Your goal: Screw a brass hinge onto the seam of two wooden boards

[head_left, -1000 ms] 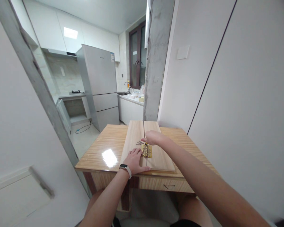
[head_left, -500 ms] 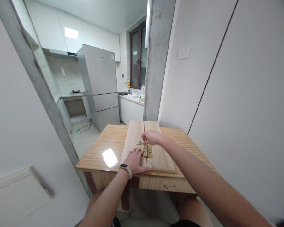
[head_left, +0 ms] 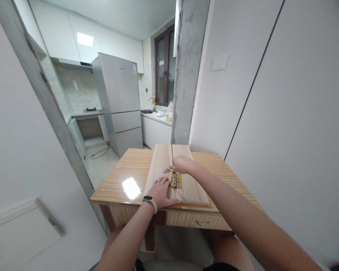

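Two pale wooden boards lie side by side on the striped wooden table (head_left: 121, 171): a left board (head_left: 157, 165) and a right board (head_left: 192, 189). A brass hinge (head_left: 177, 181) spans the seam between them. My left hand (head_left: 159, 192), with a watch on the wrist, lies flat on the left board, fingertips at the hinge's edge. My right hand (head_left: 182, 164) is fisted just above the hinge around a yellow-handled screwdriver, which is almost fully hidden by the fingers. A small pile of loose screws (head_left: 167, 171) lies on the left board beside the hinge.
The table has a front drawer with a handle (head_left: 201, 223). A concrete pillar (head_left: 187, 75) and a white wall stand right behind the table. To the left a doorway opens onto a kitchen with a grey fridge (head_left: 119, 101) and a counter with a sink (head_left: 155, 114).
My right hand has shifted slightly over the hinge, and the yellow handle that showed half a second ago is covered again. My left hand has stayed put.
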The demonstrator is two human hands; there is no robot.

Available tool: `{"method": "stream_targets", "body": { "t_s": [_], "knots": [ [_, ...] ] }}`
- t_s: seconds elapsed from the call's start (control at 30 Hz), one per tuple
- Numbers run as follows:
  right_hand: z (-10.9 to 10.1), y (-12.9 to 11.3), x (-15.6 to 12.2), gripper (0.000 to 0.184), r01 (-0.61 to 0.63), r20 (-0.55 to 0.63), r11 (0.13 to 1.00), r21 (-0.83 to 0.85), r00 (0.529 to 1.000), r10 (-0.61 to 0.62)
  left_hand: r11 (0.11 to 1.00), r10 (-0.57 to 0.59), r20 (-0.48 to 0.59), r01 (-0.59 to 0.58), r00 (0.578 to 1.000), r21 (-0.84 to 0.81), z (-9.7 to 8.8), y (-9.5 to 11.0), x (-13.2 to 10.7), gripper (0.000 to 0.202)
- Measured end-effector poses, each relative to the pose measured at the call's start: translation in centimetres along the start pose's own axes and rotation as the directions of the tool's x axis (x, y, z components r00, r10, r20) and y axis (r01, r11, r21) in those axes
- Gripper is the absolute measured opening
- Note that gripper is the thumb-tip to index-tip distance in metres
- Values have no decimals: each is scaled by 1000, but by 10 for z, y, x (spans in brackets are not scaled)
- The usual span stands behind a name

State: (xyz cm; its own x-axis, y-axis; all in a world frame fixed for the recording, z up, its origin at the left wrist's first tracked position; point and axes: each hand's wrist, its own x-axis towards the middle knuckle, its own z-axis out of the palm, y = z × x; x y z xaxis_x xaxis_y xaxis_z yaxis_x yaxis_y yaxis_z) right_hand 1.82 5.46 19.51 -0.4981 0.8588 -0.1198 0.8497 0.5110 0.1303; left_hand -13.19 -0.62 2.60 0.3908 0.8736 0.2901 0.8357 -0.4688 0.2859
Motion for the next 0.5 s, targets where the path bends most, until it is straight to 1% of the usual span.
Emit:
{"method": "stream_targets", "body": {
  "t_s": [0.1,0.17,0.27,0.33,0.4,0.5],
  "knots": [
    [1,2,0,30,83,-46,997,1,995,-83,1000,-2,0,2,1000,1,0,0,0,98],
    [2,5,1,23,125,-50,992,11,991,-124,1000,2,-8,-2,1000,1,1,-1,0,98],
    [3,7,1,21,156,-24,987,36,988,-155,1000,8,-12,-8,1000,-3,1,-1,0,98],
    [4,8,1,31,133,-25,990,57,991,-131,1000,4,-10,-4,1000,-5,0,-1,0,98],
    [4,7,1,47,76,-27,994,73,997,-74,1000,-1,-10,1,1000,-7,-1,0,0,99],
    [2,3,0,62,-1,-4,999,44,1000,1,1000,4,-14,-5,1000,-9,-1,0,0,98]
  ]
}}
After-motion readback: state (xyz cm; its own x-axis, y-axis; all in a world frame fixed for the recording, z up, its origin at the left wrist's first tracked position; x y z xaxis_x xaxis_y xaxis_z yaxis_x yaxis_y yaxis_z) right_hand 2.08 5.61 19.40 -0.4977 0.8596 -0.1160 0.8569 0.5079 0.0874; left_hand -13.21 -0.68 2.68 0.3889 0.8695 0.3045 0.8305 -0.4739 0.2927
